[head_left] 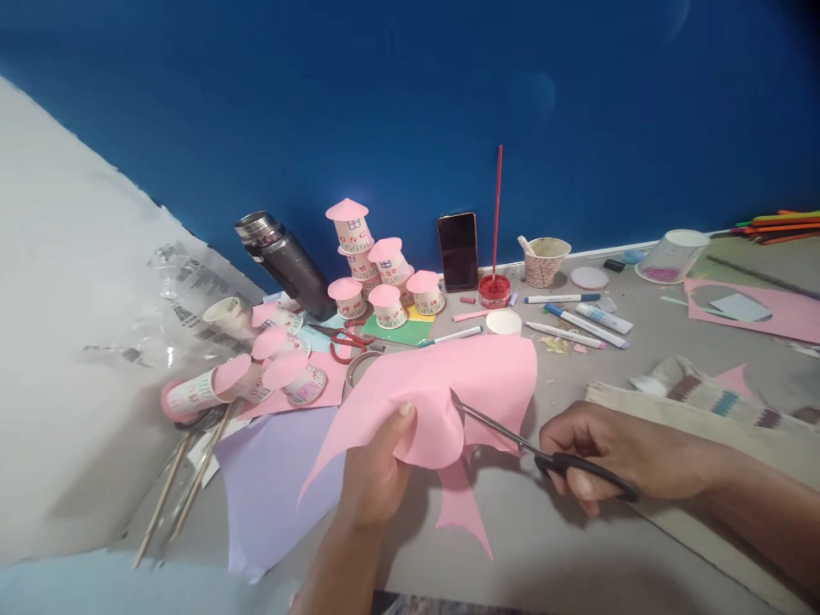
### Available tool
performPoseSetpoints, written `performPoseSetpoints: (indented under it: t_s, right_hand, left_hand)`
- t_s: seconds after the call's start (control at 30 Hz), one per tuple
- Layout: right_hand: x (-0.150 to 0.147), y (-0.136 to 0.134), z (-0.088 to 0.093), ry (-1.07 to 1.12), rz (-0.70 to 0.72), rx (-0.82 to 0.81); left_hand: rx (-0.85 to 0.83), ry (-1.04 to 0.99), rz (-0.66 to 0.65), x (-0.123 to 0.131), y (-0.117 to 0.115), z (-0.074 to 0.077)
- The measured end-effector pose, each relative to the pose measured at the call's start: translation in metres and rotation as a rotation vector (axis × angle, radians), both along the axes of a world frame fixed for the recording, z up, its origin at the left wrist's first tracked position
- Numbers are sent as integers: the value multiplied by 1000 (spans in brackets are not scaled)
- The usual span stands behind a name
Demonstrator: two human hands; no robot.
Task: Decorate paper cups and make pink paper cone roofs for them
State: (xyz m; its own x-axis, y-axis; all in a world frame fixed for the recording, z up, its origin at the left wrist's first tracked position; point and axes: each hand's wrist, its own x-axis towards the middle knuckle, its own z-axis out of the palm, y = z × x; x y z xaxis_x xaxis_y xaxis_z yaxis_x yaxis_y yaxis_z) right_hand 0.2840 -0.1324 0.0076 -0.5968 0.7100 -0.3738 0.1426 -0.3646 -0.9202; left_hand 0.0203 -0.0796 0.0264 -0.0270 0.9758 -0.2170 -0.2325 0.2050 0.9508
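Observation:
My left hand [373, 471] pinches a sheet of pink paper [461, 384] from below, thumb on its front, holding it up over the grey table [557, 547]. My right hand [606, 457] grips black-handled scissors [512, 437] whose blades reach into the paper's right side along a curved cut. A pink strip [462, 506] hangs down from the sheet below the blades. A lilac sheet [269, 487] lies flat under the left hand.
Paper-cup houses with pink roofs [375, 269] stand stacked at the back, more cups [256, 371] lying at left. A steel flask [288, 260], phone [458, 250], red paint pot with brush [494, 286], markers [576, 320], red scissors [349, 342], wooden sticks [172, 487] and folded cloth [692, 393] surround them.

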Motion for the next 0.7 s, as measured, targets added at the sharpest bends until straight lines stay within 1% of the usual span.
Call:
performPoseSetpoints:
  t_s: [0.1,0.17,0.23,0.37,0.5,0.63,0.7]
  right_hand:
    - [1,0,-4,26,-29,-2]
    - [2,0,-6,41,-41,-7]
    - [2,0,-7,41,-41,-14]
    - [1,1,-2,5,-28,-37]
    - [0,2,1,3,-23,-28]
    - [0,3,0,2,-16,-31]
    - [0,2,0,-4,-9,-40]
  left_hand:
    - [4,53,35,-4,-3,-4]
    - [30,117,82,-6,-5,-7]
    - [53,141,103,-6,-6,-8]
    - [39,59,77,-2,-3,-6]
    - [16,50,82,0,-1,-5]
    - [-48,-48,21,2,-2,-8]
    - [-62,-68,11,2,-2,-9]
